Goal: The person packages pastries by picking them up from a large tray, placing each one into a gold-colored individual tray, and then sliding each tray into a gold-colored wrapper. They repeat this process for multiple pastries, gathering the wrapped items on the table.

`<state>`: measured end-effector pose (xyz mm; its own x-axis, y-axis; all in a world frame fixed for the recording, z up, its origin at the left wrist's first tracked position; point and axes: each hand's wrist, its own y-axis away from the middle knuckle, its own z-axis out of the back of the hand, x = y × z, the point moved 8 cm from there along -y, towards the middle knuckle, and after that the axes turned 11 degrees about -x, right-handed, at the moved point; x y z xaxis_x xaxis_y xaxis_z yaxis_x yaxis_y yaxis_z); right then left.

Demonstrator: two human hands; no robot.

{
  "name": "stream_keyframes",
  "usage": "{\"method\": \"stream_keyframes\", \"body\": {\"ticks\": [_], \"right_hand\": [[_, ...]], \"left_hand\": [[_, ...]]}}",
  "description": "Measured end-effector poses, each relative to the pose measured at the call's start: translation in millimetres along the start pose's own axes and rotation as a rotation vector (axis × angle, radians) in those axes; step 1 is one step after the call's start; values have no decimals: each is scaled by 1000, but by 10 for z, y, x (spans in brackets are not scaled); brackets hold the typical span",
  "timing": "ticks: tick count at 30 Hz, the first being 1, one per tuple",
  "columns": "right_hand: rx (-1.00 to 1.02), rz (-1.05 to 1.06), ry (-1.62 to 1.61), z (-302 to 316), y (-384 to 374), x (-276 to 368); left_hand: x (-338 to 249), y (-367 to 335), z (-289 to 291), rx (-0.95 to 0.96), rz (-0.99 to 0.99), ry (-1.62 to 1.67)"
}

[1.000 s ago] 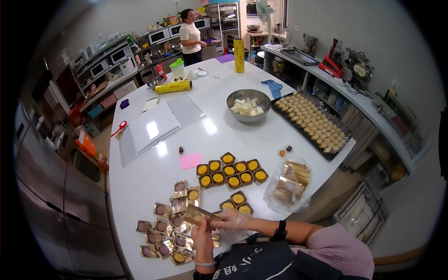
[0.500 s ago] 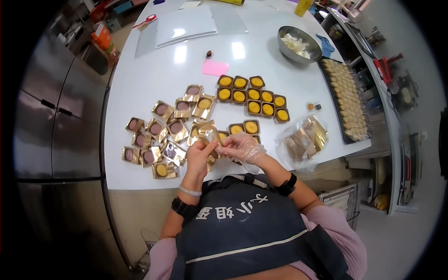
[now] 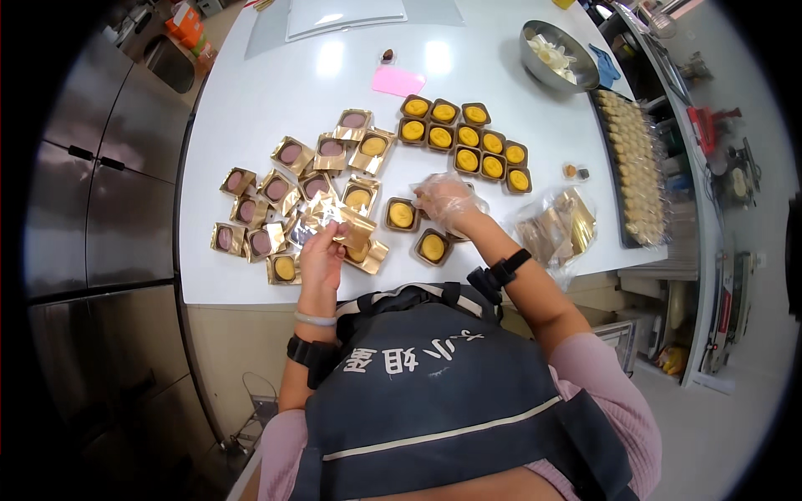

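My bare left hand pinches a shiny gold foil pouch by its edge, above the wrapped cakes. To the right, my right hand wears a clear plastic glove and reaches down among loose yellow cakes in brown plastic trays. Its fingers are bent together, and whatever they grip is hidden. One yellow cake sits just left of those fingers, another yellow cake below them. Several purple cakes and a few yellow ones, such as a wrapped yellow cake, lie in gold pouches at the left.
Farther back stand several yellow cakes in trays, near a pink card. A plastic bag of gold pouches lies at the right, beside a black baking tray of film-covered pale pieces. A metal bowl stands behind.
My hands have come apart. The left has moved left with the gold pouch, while the right has let go of it and moved right, over the loose cakes. The whole view has shifted slightly.
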<state>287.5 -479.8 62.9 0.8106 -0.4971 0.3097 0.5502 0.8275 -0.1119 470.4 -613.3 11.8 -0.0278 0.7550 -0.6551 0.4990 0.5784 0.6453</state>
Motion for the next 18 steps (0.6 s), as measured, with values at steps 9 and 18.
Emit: {"method": "stream_keyframes", "body": {"ticks": [9, 18], "right_hand": [[213, 55, 47, -451, -79, -17], [-100, -537, -744, 96, 135, 34]], "left_hand": [[-46, -51, 193, -91, 54, 227], [-68, -153, -13, -169, 81, 315]]}}
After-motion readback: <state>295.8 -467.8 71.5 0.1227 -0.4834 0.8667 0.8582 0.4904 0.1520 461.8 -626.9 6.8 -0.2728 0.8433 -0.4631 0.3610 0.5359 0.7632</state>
